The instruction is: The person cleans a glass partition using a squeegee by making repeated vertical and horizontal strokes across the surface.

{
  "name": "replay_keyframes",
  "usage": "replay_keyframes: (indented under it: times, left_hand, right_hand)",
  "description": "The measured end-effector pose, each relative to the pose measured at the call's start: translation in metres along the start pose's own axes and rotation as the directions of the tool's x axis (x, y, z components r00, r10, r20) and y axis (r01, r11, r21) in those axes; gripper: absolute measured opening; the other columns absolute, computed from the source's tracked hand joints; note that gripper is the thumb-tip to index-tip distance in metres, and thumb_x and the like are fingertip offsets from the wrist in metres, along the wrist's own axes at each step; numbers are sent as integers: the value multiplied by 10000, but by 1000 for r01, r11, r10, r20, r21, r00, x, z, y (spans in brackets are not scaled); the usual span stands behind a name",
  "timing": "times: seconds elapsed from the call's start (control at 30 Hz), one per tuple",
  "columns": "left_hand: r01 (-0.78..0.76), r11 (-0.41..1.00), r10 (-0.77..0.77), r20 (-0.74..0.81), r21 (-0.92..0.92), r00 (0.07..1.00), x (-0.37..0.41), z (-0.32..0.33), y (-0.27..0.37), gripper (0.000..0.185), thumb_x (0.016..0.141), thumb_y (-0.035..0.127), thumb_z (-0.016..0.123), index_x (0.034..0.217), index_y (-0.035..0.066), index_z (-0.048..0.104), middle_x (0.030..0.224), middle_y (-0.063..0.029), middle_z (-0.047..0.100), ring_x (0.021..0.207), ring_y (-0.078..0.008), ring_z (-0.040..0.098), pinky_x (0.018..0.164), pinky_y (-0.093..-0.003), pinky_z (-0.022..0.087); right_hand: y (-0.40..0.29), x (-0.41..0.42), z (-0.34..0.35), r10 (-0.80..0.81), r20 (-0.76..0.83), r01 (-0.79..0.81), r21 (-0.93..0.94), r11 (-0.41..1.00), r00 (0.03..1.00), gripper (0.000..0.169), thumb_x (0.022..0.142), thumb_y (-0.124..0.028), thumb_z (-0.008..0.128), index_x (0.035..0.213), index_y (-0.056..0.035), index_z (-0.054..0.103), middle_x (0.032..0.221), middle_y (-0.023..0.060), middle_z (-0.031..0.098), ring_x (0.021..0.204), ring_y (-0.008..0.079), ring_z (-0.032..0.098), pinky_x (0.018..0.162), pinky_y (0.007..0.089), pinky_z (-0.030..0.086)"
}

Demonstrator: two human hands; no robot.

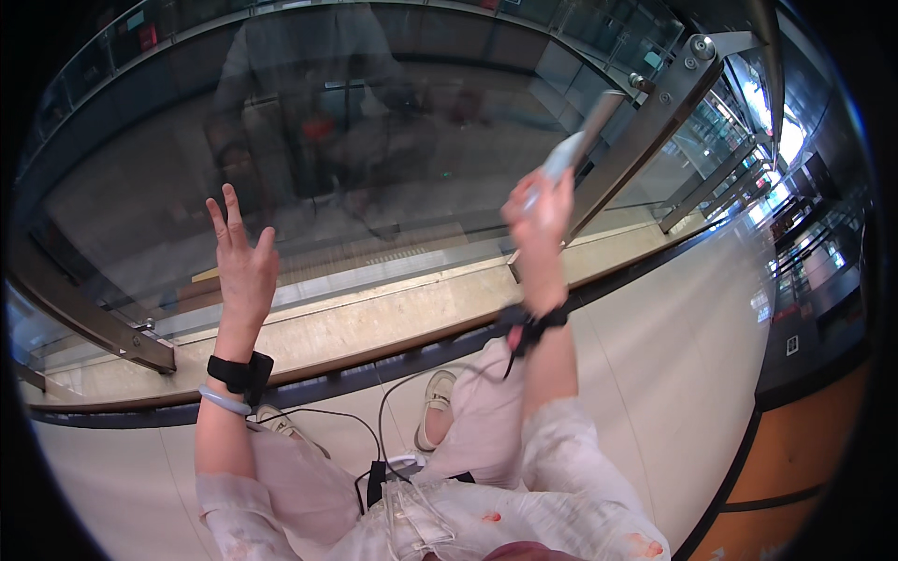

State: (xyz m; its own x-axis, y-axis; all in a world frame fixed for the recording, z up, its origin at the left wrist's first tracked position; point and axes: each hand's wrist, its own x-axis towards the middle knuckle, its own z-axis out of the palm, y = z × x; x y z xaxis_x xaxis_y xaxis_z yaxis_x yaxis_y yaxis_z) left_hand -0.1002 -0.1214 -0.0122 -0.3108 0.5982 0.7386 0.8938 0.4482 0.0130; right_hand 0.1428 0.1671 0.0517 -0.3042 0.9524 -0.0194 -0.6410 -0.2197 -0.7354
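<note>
A glass balustrade panel (316, 161) stands before me, with my faint reflection in it. My right hand (540, 210) is closed on the pale handle of a hand tool (572, 151). The tool's grey bar-shaped head points up and right, near the steel post. Blur hides its exact kind. On the left, my left hand (244, 263) is raised in front of the glass with two fingers stretched up and the thumb apart. Nothing shows in it. I cannot tell whether its fingertips touch the pane.
Steel posts (642, 130) hold the glass at right and lower left. A beige stone ledge (393, 319) runs along its base. Pale floor tiles (652, 336) lie beneath my shoes. Black cables (382, 407) run between my wrist straps and waist. An orange-fronted unit (793, 456) stands at right.
</note>
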Motion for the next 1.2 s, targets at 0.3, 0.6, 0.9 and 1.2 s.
replay_keyframes:
  times: [0.3, 0.6, 0.9, 1.2]
  left_hand:
    - [18, 1000, -19, 22, 13, 1000, 3, -2, 6, 372, 674, -27, 735, 1015, 73, 626, 1557, -255, 41, 1425, -488, 20, 1097, -511, 312]
    - [-24, 1000, 24, 10, -13, 1000, 3, -4, 6, 321, 679, -39, 700, 969, 70, 619, 1556, -254, 65, 1427, -483, 32, 1090, -509, 320]
    - [-40, 999, 40, 2, -14, 999, 5, -6, 8, 286, 675, -60, 670, 935, 53, 632, 1556, -254, 80, 1426, -484, 20, 1075, -525, 337]
    - [-55, 998, 55, 12, -7, 998, 5, -3, 9, 353, 674, -16, 717, 1003, 77, 631, 1554, -260, 70, 1420, -499, 30, 1104, -516, 294]
  right_hand:
    - [65, -23, 17, -87, -27, 81, -175, 981, 996, 791, 904, -86, 463, 1508, -272, -13, 794, 80, 501, 496, 186, 540, 321, 296, 380]
    - [53, -5, -40, 139, 0, -139, -32, 990, 990, 692, 919, -168, 474, 1459, -327, 71, 787, 80, 485, 491, 173, 489, 341, 298, 356]
    - [114, 13, -72, 35, -278, -160, -441, 883, 960, 625, 828, -82, 605, 1307, -192, 219, 808, 87, 516, 489, 185, 529, 310, 306, 385]
    - [89, 63, -134, 400, -153, -404, 3, 915, 904, 364, 806, -40, 571, 1005, -196, 308, 660, 36, 445, 482, 152, 458, 351, 277, 286]
